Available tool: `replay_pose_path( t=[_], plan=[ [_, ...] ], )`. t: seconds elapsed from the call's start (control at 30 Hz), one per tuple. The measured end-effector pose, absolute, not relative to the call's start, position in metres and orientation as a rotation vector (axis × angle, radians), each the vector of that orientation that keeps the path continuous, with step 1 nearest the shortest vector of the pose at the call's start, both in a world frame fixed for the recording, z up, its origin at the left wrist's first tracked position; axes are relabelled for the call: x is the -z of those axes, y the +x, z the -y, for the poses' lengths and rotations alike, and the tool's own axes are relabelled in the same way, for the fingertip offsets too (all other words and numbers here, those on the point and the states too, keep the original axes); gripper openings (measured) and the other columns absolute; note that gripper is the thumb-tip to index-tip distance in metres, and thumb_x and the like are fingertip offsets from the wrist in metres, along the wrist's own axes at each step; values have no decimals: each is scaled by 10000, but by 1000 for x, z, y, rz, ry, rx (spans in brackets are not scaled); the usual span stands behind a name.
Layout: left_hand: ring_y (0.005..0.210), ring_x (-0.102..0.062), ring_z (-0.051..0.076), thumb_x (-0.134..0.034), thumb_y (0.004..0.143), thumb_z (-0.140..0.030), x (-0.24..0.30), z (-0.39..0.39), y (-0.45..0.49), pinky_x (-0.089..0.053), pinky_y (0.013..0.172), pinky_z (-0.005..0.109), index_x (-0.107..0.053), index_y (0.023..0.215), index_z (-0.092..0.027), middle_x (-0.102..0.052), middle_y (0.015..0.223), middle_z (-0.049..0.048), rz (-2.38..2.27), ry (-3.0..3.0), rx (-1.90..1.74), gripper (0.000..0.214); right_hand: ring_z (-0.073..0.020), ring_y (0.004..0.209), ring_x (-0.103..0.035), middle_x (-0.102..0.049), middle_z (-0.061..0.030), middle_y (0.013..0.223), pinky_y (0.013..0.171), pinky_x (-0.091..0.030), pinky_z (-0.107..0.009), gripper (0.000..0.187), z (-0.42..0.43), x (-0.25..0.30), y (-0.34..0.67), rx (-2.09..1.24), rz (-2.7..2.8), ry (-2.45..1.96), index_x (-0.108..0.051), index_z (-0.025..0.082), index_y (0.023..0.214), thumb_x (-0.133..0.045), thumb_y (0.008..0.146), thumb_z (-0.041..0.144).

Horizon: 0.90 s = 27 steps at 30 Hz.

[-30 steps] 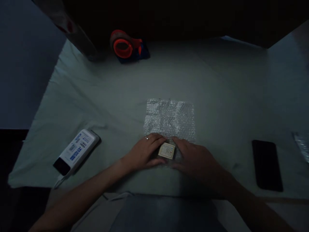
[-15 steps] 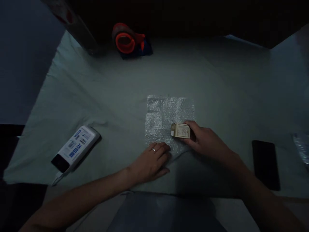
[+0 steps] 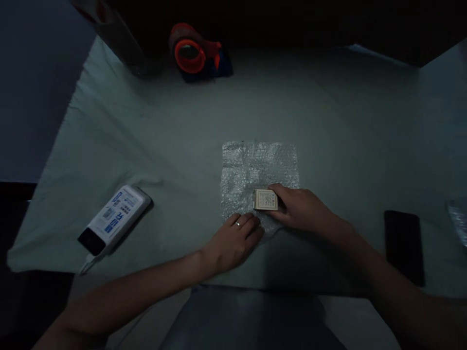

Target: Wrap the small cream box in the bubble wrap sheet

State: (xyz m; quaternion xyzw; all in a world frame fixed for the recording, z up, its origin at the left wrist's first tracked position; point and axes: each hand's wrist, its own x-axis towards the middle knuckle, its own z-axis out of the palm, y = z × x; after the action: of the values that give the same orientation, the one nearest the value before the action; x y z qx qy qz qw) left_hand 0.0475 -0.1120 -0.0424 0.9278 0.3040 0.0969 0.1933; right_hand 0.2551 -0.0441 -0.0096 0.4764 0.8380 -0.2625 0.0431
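A sheet of bubble wrap [image 3: 241, 167] lies spread on the cloth in front of me. My right hand [image 3: 302, 206] grips a small pale cardboard box [image 3: 265, 200] by its right end, thumb on one side and fingers on the other. Printing covers the box's upward face, and it is over the lower middle of the sheet; whether it touches the plastic I cannot tell. At the sheet's lower left edge rests my left hand [image 3: 235, 240], its fingers laid on the wrap and a ring on one finger. The left thumb is mostly hidden.
A red tape dispenser [image 3: 189, 56] stands at the back left. To the left lies a white power bank [image 3: 115, 218] with a cable; to the right, a black phone [image 3: 404, 248]. Clear plastic [image 3: 458, 221] shows at the right edge. A dark bulk borders the cloth [image 3: 175, 116] behind.
My right hand has brought the box left and slightly nearer me. My left hand has shifted a little to the right along the wrap's edge, its thumb tucking in.
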Motion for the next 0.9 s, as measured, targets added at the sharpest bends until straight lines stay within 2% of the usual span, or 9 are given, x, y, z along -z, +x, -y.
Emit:
replay_pose_path(
  t=[0.1, 0.2, 0.27, 0.37, 0.5, 0.6, 0.7, 0.8, 0.9],
  plan=[
    [1101, -511, 279, -448, 889, -134, 41, 111, 46, -461, 875, 429, -529, 1142, -125, -582, 1133, 139, -852, 2576, -269, 266, -240, 803, -669, -694, -89, 981, 626, -436, -298, 479, 45, 11, 258, 798, -2575, 1486, -449, 166, 1230, -585, 809, 349],
    [1128, -483, 278, -472, 836, -119, 37, 111, 42, -457, 928, 438, -500, 1167, -101, -552, 1158, 152, -848, 2463, -356, 332, -211, 703, -653, -689, -68, 874, 601, -448, -297, 596, 50, 5, 266, 897, -2573, 1620, -384, 141, 1299, -585, 814, 423],
    [1112, -484, 267, -484, 804, -106, 33, 111, 37, -468, 933, 418, -506, 1132, -83, -543, 1144, 160, -858, 2388, -435, 329, -189, 680, -640, -676, -49, 833, 614, -459, -297, 456, 58, -3, 272, 973, -2592, 1694, -482, 161, 1191, -552, 837, 440],
    [974, -536, 229, -471, 847, -127, 25, 110, 32, -515, 820, 364, -541, 1026, -99, -582, 1037, 140, -930, 2388, -486, 194, -207, 823, -635, -673, -66, 935, 723, -474, -327, 331, 72, -11, 280, 1010, -2732, 1520, -579, 190, 1065, -584, 817, 410],
    [853, -568, 182, -464, 895, -167, 14, 102, 31, -514, 767, 325, -566, 950, -134, -623, 921, 93, -993, 2421, -557, 121, -175, 761, -600, -646, -30, 794, 695, -461, -315, 135, 76, -10, 287, 1098, -2759, 1281, -636, 214, 900, -509, 866, 244],
    [872, -578, 181, -493, 888, -195, 11, 86, 34, -511, 774, 321, -575, 885, -147, -627, 915, 90, -1064, 2311, -652, 96, -160, 792, -598, -635, -35, 835, 714, -470, -302, 145, 65, -3, 292, 1377, -2740, 1362, -620, 214, 831, -483, 879, 219],
    [972, -585, 189, -542, 851, -215, 14, 65, 37, -499, 836, 332, -559, 782, -158, -621, 1016, 107, -1136, 2089, -773, 91, -161, 811, -596, -630, -35, 856, 741, -470, -301, 112, 51, 3, 293, 1604, -2705, 1502, -601, 206, 824, -516, 872, 261],
    [1042, -594, 191, -554, 816, -186, 20, 47, 40, -478, 885, 337, -536, 703, -156, -627, 1125, 108, -1109, 1852, -775, 118, -151, 752, -585, -626, -19, 797, 696, -452, -283, 159, 42, 9, 290, 1705, -2564, 1663, -595, 196, 804, -510, 881, 306],
    [974, -632, 181, -541, 787, -162, 25, 38, 45, -493, 809, 305, -496, 637, -153, -662, 1097, 98, -1051, 1647, -711, 156, -145, 705, -570, -624, -11, 758, 654, -436, -271, 179, 40, 16, 286, 1720, -2465, 1755, -600, 193, 800, -510, 879, 327]
  ],
)
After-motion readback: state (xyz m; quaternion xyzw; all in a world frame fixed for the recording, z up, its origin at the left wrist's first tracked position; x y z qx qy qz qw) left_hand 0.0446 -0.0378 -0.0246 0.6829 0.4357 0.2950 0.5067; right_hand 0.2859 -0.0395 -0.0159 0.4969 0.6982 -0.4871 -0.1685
